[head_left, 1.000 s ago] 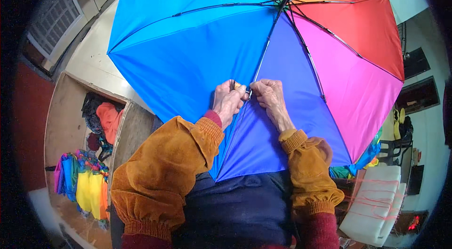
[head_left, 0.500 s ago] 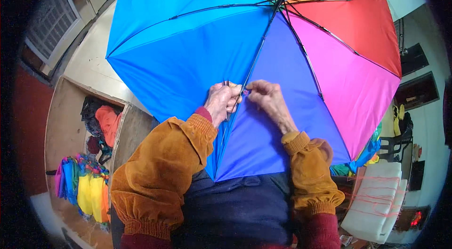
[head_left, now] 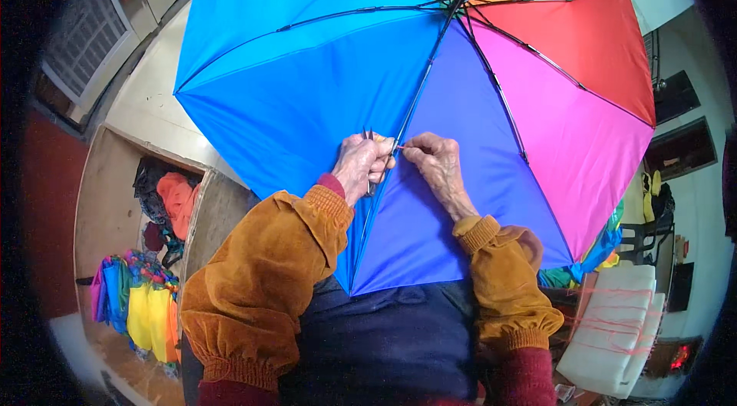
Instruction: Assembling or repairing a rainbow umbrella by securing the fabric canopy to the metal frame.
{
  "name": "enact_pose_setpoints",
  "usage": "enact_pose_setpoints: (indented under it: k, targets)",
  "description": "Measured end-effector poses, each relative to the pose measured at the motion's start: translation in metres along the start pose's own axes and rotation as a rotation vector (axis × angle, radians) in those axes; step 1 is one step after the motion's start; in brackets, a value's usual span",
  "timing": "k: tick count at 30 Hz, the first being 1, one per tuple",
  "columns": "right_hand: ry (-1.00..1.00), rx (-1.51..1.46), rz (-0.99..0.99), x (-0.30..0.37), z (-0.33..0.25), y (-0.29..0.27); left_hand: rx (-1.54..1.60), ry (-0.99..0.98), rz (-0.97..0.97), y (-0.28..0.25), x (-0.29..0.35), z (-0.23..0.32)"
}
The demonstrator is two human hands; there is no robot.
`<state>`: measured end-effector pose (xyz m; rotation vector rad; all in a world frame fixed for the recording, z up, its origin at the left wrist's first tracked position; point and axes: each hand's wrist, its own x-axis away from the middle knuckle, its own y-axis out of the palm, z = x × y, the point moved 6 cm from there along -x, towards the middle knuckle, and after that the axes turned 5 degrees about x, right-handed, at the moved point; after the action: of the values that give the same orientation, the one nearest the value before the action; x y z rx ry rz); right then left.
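Observation:
A rainbow umbrella [head_left: 292, 91] is spread open in front of me, its inner side and black ribs facing me. With its fingers closed, my left hand [head_left: 358, 166] grips one umbrella rib [head_left: 417, 103] along the seam between the blue and violet panels. Small metal thread snips [head_left: 372, 189] are also tucked in that hand, their points sticking up above the fingers. Just right of the rib, my right hand [head_left: 439, 166] pinches a fine reddish thread [head_left: 403, 147] that reaches to the rib. The exact spot where it meets the rib is too small to make out.
On the left, a wooden box [head_left: 201, 214] holds dark and orange cloth. Folded rainbow fabric [head_left: 146, 302] lies lower left. White padded blocks [head_left: 610, 321] wound with red threads stand lower right. More coloured fabric [head_left: 599, 249] shows behind the umbrella's right edge.
My right hand has shifted slightly, its fingers drawing together a little apart from the rib, and a taut reddish strand now shows there. My left hand stays on the rib.

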<state>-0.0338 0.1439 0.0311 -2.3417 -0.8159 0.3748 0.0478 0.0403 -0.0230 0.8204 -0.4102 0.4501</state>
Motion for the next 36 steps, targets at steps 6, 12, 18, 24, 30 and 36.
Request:
enact_pose_setpoints:
  k: [6,12,18,24,30,36]
  targets:
    - [-0.028,0.082,0.034,0.004,-0.005,-0.002,-0.081,0.024,0.02,-0.001,-0.001,-0.001]
    - [-0.09,0.115,0.034,0.009,-0.006,0.002,-0.04,0.069,0.036,-0.002,-0.001,-0.005]
    - [-0.31,0.309,0.038,0.018,-0.015,0.011,0.004,0.026,0.012,-0.001,-0.002,-0.008]
    - [-0.314,0.281,-0.095,0.018,-0.017,0.002,0.033,0.001,0.014,-0.002,-0.001,-0.006]
    - [-0.403,0.288,-0.014,0.005,-0.023,-0.004,0.028,0.001,0.014,-0.001,-0.001,-0.006]
    - [-0.532,0.403,-0.077,-0.002,-0.025,0.005,0.031,-0.01,-0.007,0.0,-0.004,-0.008]
